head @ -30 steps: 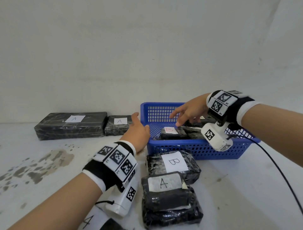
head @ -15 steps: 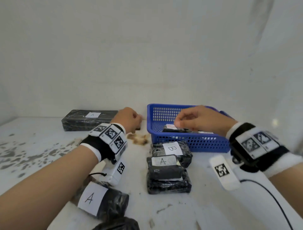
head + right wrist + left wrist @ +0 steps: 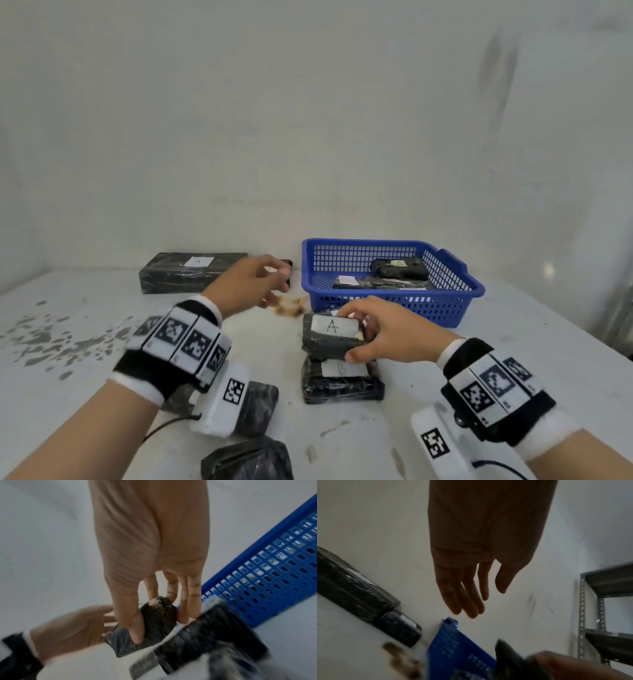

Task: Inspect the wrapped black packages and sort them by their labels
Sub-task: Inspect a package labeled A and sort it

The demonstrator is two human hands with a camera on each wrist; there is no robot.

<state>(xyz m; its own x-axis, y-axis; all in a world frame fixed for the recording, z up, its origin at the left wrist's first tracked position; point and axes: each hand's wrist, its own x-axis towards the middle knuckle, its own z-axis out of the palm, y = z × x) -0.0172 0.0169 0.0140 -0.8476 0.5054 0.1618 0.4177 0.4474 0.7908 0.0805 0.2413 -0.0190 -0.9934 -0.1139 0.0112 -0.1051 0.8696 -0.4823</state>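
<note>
My right hand (image 3: 359,337) grips a black wrapped package labelled A (image 3: 330,337), thumb on its near edge and fingers over the far edge, just above another black package (image 3: 342,385) whose label it partly hides. The right wrist view shows the same hold (image 3: 159,628) on the package (image 3: 154,623). My left hand (image 3: 277,286) hovers open with straight fingers (image 3: 465,601) near a small black package (image 3: 399,627) beside a long package labelled A (image 3: 191,270). The blue basket (image 3: 455,294) holds an A-labelled package (image 3: 399,269) and one with a red-lettered label (image 3: 349,281).
Two more black packages lie near my left forearm (image 3: 262,407) and at the bottom edge (image 3: 246,459). A brown stain (image 3: 291,305) marks the white table left of the basket. A grey metal shelf (image 3: 607,601) stands to the right. The wall runs close behind.
My right hand left the basket and took hold of the A package on top of the stack in front of it, raising it slightly. My left hand opened near the small package at the back.
</note>
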